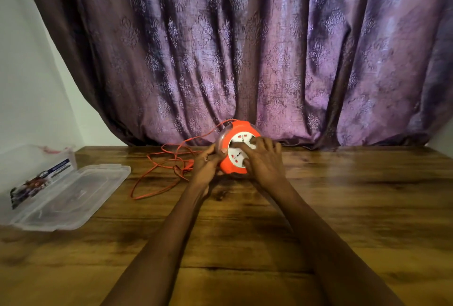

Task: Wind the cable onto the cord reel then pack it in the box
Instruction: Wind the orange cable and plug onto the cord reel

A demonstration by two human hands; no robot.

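The cord reel (236, 150) is held tilted on its edge at the far middle of the wooden surface (343, 207), close to the curtain (245, 48), with its white socket face turned toward the camera. The left hand (207, 162) is closed on the reel's left rim, fingers clamped against the orange housing; the right hand (262, 161) is laid over the socket face with fingers spread and pressed on it. Most of the orange cable (161, 170) is found unwound, lying in loose tangled loops on the surface to the left of the reel, with one strand rising to the reel's top. Winding is judged barely begun. The housing is best kept steady by the left hand while the face is turned by the right, and the loops should be fed in without kinks. The clear box (36, 173) and its lid (73, 197) are noted open at the left edge, well apart from the reel.
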